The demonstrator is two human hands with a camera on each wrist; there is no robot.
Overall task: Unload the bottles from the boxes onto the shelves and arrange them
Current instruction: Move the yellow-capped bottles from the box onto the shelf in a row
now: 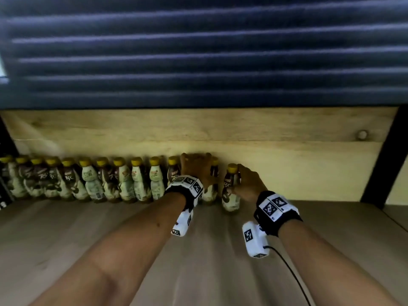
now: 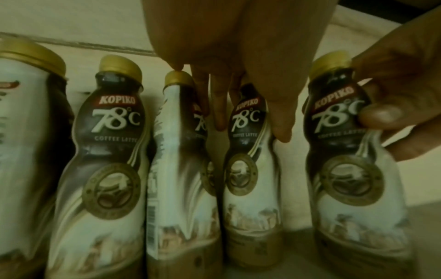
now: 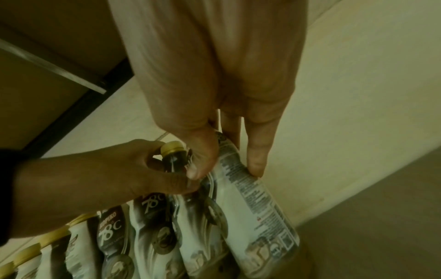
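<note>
Several coffee latte bottles (image 1: 90, 182) with gold caps stand in a row along the back of a wooden shelf (image 1: 132, 250). My left hand (image 1: 195, 167) reaches over the right end of the row. Its fingers (image 2: 281, 122) straddle one bottle (image 2: 248, 169), and in the right wrist view they curl round that bottle's neck (image 3: 171, 156). My right hand (image 1: 245, 182) grips the last bottle (image 1: 230, 191) on the right, thumb (image 3: 195, 169) and fingers pinching its upper body (image 3: 257, 207). That bottle (image 2: 346, 160) stands a small gap apart from the row.
A pale wooden back board (image 1: 220, 129) closes the shelf behind the bottles. A black upright post (image 1: 384, 155) bounds the right side. A dark ribbed shelf underside (image 1: 198, 51) hangs overhead. Bare shelf boards stretch in front of the row and to its right.
</note>
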